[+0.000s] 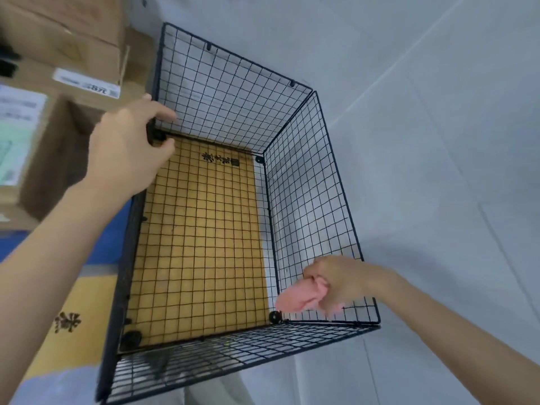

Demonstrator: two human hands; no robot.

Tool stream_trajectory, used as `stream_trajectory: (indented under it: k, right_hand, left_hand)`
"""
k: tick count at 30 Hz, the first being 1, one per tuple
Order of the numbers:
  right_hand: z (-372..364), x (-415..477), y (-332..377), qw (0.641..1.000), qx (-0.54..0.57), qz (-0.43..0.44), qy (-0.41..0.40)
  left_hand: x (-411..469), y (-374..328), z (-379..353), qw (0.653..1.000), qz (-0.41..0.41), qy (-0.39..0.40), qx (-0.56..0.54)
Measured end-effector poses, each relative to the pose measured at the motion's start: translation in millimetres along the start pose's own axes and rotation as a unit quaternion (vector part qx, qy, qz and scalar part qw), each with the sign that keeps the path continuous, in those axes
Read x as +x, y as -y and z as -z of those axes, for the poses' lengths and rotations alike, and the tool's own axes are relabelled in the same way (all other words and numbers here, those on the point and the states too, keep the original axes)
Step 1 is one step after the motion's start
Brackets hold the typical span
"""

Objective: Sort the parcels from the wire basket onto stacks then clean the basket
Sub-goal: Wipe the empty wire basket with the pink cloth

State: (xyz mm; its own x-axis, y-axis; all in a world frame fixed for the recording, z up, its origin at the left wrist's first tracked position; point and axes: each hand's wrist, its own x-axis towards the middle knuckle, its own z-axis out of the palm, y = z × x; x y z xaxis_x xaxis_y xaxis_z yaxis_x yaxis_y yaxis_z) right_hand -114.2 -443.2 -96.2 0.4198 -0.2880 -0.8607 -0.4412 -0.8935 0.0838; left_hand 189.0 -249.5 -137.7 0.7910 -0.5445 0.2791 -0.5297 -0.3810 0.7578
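Grey floor (438,141), left hand (128,147) gripping wire basket (306,200), right hand (339,282) clutching cloth (298,299)

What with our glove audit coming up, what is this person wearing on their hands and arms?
Nothing that shows. The left hand and right hand are bare: no gloves, rings or watch. The left forearm and right forearm are uncovered too, with no sleeve in view.
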Motion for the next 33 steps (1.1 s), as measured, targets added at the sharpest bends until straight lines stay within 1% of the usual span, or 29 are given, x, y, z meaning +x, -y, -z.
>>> stream_trajectory:
  k: [2, 5, 9, 13, 16, 19, 22, 27, 29, 33]
  right_hand:
    - [0.7, -0.5, 0.0, 0.999, 0.028, 0.005, -0.031]
    - [0.6, 1.3, 1.4, 0.994, 0.063, 0.020, -0.090]
    - [0.4, 4.6, 6.8, 0.981, 0.087, 0.038, -0.171]
    - [-5.6, -0.1, 16.2, 0.973, 0.088, 0.064, -0.206]
    - [-11.4, -6.8, 29.7, 0.961, 0.123, 0.080, -0.237]
    - [-14.6, -15.3, 49.1, 0.936, 0.159, 0.099, -0.298]
    - [-11.9, -23.3, 67.3, 0.908, 0.205, 0.124, -0.343]
    - [1.9, -40.8, 114.6, 0.855, 0.262, 0.168, -0.416]
    - [5.9, -53.9, 140.2, 0.832, 0.276, 0.200, -0.437]
    - [10.4, -78.2, 193.1, 0.800, 0.279, 0.275, -0.454]
  left_hand:
    - [-3.0, -3.7, 2.3, 1.000, -0.011, -0.005, 0.005]
    - [-8.5, -10.5, 8.0, 0.998, -0.034, -0.005, 0.043]
    - [-30.2, -14.8, 15.5, 0.995, -0.057, 0.023, 0.077]
    - [-69.2, -22.9, 21.6, 0.992, -0.059, 0.035, 0.108]
    - [-98.0, -32.8, 28.2, 0.990, -0.059, 0.033, 0.128]
    - [-124.3, -41.7, 38.8, 0.987, -0.058, 0.026, 0.150]
    - [-149.0, -47.0, 57.0, 0.983, -0.044, 0.018, 0.177]
    - [-186.6, -36.8, 98.8, 0.978, -0.010, 0.010, 0.210]
    - [-198.7, -30.9, 115.2, 0.973, 0.000, 0.006, 0.229]
    - [-214.9, -14.4, 149.7, 0.967, 0.012, -0.014, 0.254]
